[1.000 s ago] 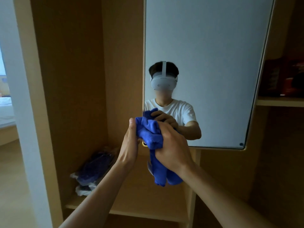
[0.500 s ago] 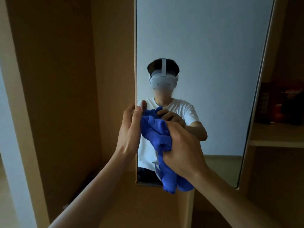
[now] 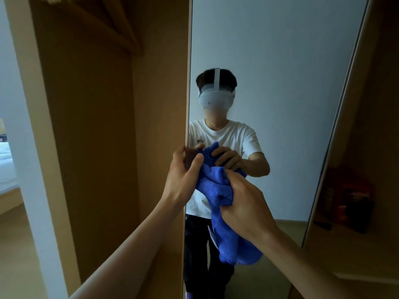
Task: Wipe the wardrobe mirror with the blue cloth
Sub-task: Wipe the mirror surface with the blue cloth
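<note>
The blue cloth [image 3: 216, 188] is bunched into a thick wad just right of the frame's centre, in front of the lower part of the mirror [image 3: 280, 83]. A long tail of it hangs straight down below the wad. Whether the wad touches the glass cannot be told.

The right hand [image 3: 244, 203] grips the cloth from the right side. Its fingers [image 3: 232, 180] are curled and clamped over the wad, and the hanging tail drops out beneath the palm.

The left hand [image 3: 183, 178] is raised on the cloth's left side, over the mirror's left edge. Its thumb lies against the cloth's left fold, while the other fingers are lightly curved and spread away from the thumb, closing on nothing. They reach up to the mirror's edge, but contact there cannot be made out.

The glass reflects the person in a white T-shirt, dark trousers and a white headset [image 3: 216, 98], with both hands on the cloth, against a pale wall.

To the left of the mirror stands the tan wardrobe panel [image 3: 97, 126]. At the right edge of the frame a shelf [image 3: 367, 275] holds dark red items, too dim to identify. A bed [image 3: 6, 165] shows at the far left edge.
</note>
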Action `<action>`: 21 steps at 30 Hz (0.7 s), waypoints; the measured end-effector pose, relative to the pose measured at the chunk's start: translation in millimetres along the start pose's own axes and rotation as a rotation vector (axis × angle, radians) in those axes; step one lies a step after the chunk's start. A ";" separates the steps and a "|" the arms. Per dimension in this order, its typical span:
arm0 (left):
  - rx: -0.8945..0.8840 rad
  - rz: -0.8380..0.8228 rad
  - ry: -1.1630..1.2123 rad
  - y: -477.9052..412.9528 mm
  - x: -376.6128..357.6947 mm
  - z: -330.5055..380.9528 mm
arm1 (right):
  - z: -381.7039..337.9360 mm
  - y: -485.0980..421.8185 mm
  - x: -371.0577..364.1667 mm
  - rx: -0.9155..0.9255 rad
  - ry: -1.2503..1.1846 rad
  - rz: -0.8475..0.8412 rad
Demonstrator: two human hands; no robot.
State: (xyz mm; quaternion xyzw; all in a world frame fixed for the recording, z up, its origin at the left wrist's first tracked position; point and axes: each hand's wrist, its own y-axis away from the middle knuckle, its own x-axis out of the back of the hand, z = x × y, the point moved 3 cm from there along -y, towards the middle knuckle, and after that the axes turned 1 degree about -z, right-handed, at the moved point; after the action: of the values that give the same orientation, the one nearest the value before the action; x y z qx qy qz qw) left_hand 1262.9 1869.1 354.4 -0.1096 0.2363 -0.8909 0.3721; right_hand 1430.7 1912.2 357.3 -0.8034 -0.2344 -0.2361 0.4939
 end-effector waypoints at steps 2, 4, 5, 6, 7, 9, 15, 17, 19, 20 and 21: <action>0.007 -0.007 -0.018 -13.2 1.8 27.7 | -13.5 -20.9 22.7 0.004 0.010 -0.013; 0.025 -0.012 -0.021 -23.8 3.7 52.8 | -25.2 -38.2 43.6 0.019 0.024 -0.023; 0.037 -0.015 -0.022 -28.4 4.1 64.6 | -30.8 -45.9 53.8 0.030 0.029 -0.026; 0.045 -0.018 -0.031 -32.6 4.0 75.6 | -35.9 -53.6 63.2 0.043 0.035 -0.029; 0.047 -0.018 -0.047 -35.9 3.8 85.8 | -40.0 -60.4 71.8 0.054 0.043 -0.033; 0.051 -0.009 -0.074 -41.5 3.2 103.1 | -44.6 -73.7 86.6 0.064 0.049 -0.038; 0.074 -0.030 -0.131 -47.9 1.5 128.4 | -39.5 -90.1 107.4 0.100 0.042 -0.080; 0.086 -0.033 -0.141 -46.1 1.2 128.7 | -38.5 -92.2 109.7 0.112 0.075 -0.095; 0.081 -0.022 -0.162 -47.6 1.2 128.7 | -41.4 -96.4 114.1 0.132 0.096 -0.100; 0.073 -0.023 -0.170 -50.2 1.3 129.7 | -44.1 -98.7 117.4 0.140 0.095 -0.098; 0.063 -0.026 -0.173 -54.4 1.6 132.1 | -46.6 -101.9 121.0 0.145 0.094 -0.089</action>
State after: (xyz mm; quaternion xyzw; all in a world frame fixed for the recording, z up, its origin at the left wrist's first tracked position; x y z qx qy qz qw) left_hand 1277.5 1856.4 495.9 -0.1774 0.1737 -0.8899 0.3826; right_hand 1455.9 1928.4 519.5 -0.7422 -0.2630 -0.2776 0.5503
